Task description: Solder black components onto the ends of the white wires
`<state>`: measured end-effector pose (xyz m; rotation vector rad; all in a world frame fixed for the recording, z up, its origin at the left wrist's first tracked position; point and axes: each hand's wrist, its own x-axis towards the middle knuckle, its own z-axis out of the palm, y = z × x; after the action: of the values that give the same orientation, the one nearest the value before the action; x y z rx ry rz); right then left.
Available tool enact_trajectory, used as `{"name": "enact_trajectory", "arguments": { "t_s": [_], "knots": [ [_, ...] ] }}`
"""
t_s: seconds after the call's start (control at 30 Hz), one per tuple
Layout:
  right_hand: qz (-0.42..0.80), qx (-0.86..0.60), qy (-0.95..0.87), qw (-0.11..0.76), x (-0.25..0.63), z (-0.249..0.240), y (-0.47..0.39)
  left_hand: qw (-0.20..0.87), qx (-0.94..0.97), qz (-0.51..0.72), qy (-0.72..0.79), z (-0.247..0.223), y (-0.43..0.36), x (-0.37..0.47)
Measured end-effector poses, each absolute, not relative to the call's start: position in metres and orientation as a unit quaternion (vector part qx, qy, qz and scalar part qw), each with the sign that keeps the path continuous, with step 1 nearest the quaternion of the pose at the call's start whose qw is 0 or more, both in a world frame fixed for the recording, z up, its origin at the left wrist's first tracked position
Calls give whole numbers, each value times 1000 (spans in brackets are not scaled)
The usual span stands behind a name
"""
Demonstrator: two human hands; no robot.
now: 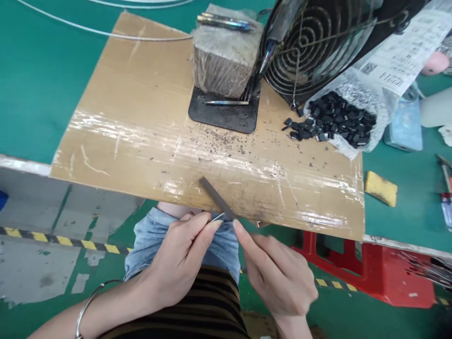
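Note:
My left hand (187, 249) is closed in a pinch on a thin metal rod (218, 217), whose shiny tip sticks out past the thumb. My right hand (277, 268) grips a flat dark grey file (215, 194), which points up and to the left over the front edge of the cardboard sheet (134, 136). The file's lower part lies by the rod's tip; whether they touch is unclear. Inside my hands, the rear ends of both tools are hidden.
A plastic-wrapped block (226, 61) stands on a black plate (226, 115), with metal rods on both. Behind are a black fan (307, 47) and a bag of small black parts (339, 115). A yellow sponge (381, 188) lies right; a red stool (388, 273) stands below.

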<state>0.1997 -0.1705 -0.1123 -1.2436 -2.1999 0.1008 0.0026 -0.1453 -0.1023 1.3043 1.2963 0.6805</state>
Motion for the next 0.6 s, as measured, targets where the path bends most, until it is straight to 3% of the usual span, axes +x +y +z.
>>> {"name": "enact_trajectory", "arguments": {
  "t_s": [0.6],
  "knots": [
    [23,-473,-823,314,205,-119,-176,654,451,316,519,-94,-137,2]
  ]
}}
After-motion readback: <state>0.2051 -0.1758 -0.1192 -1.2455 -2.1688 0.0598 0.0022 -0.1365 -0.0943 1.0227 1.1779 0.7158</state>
